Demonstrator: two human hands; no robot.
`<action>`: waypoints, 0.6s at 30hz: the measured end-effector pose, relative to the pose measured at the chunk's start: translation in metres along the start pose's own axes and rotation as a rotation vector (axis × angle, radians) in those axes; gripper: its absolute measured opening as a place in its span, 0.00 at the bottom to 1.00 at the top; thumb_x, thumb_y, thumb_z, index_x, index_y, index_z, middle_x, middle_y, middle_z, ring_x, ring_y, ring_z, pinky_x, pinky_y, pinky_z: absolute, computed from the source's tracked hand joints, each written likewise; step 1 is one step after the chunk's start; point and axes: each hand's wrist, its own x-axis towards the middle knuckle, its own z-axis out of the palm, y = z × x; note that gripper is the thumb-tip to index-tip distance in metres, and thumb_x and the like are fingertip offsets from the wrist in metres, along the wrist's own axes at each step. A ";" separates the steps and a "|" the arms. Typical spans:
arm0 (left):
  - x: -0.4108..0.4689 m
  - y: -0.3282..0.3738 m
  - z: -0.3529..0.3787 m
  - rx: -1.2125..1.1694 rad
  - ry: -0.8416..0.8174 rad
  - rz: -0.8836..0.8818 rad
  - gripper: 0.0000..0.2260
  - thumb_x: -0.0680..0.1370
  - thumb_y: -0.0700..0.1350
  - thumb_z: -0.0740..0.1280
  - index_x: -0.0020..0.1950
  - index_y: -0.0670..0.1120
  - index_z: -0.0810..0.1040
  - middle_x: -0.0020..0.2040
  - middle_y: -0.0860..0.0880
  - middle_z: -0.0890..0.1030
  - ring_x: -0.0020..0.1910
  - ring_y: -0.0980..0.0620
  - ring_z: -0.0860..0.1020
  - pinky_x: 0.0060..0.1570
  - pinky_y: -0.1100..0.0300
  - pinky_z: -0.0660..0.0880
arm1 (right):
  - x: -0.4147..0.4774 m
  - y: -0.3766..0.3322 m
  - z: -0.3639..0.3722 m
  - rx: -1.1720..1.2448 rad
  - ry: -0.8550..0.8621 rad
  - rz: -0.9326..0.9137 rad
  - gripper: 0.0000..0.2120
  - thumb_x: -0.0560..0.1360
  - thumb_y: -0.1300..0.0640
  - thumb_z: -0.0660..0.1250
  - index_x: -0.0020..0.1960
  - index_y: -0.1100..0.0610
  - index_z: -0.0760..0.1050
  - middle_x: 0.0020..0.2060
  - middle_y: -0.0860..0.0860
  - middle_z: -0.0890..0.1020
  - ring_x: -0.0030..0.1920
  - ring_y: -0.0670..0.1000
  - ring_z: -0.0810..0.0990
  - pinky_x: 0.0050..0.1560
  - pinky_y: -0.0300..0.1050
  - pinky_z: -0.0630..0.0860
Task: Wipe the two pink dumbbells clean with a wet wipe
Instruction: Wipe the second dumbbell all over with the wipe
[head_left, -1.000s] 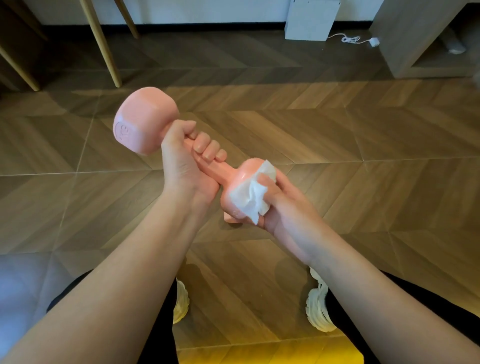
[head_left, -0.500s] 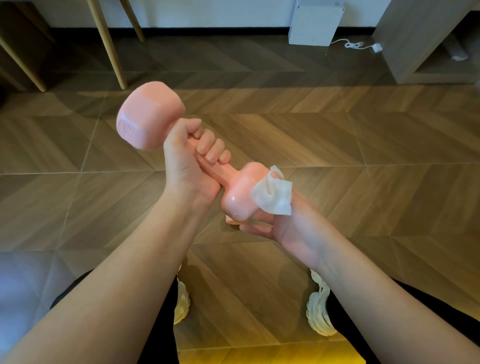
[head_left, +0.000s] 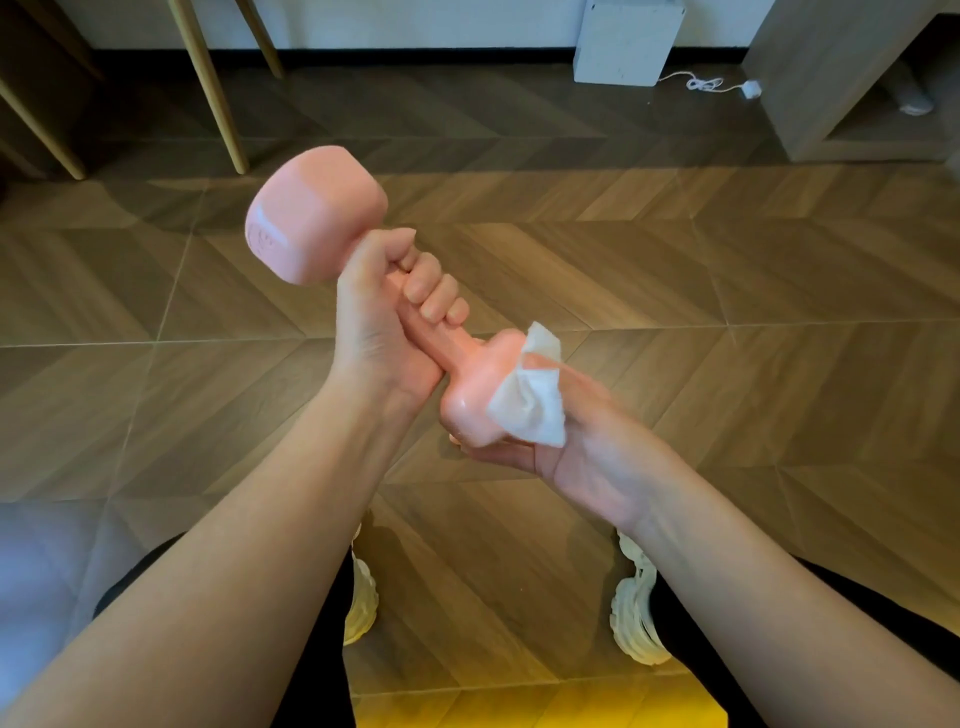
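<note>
Now the left hand (head_left: 384, 332) grips the dumbbell (head_left: 311, 218) mid-air, tilted from 10 to 4 o'clock, as the right hand (head_left: 587, 457), clutching the wipe (head_left: 530, 410), rolls palm-up and carries it round the lower head to 3 o'clock, suggesting cleaning there continues.

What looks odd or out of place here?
Nothing. The left hand grips the pink dumbbell, the right hand presses the wet wipe on its lower head. Only a white cable lies loose on the floor.
</note>
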 end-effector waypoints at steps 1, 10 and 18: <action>0.000 -0.001 0.000 0.016 0.020 0.002 0.14 0.79 0.42 0.60 0.33 0.49 0.63 0.24 0.53 0.61 0.22 0.55 0.61 0.25 0.61 0.65 | 0.000 0.001 0.000 -0.022 0.012 -0.026 0.26 0.68 0.57 0.75 0.64 0.61 0.75 0.50 0.57 0.84 0.47 0.55 0.84 0.41 0.51 0.83; 0.003 -0.007 0.000 0.028 0.109 0.017 0.15 0.78 0.40 0.60 0.33 0.49 0.63 0.24 0.53 0.60 0.22 0.54 0.59 0.25 0.61 0.64 | 0.007 0.009 0.000 -0.186 0.176 -0.117 0.15 0.82 0.52 0.64 0.64 0.59 0.76 0.53 0.58 0.84 0.50 0.56 0.82 0.52 0.60 0.80; 0.000 -0.008 0.002 0.049 0.047 0.015 0.15 0.77 0.39 0.59 0.31 0.49 0.62 0.23 0.53 0.60 0.22 0.54 0.59 0.25 0.61 0.63 | 0.009 0.010 0.002 -0.201 0.267 -0.130 0.14 0.80 0.48 0.64 0.58 0.56 0.79 0.50 0.55 0.85 0.47 0.53 0.83 0.53 0.64 0.81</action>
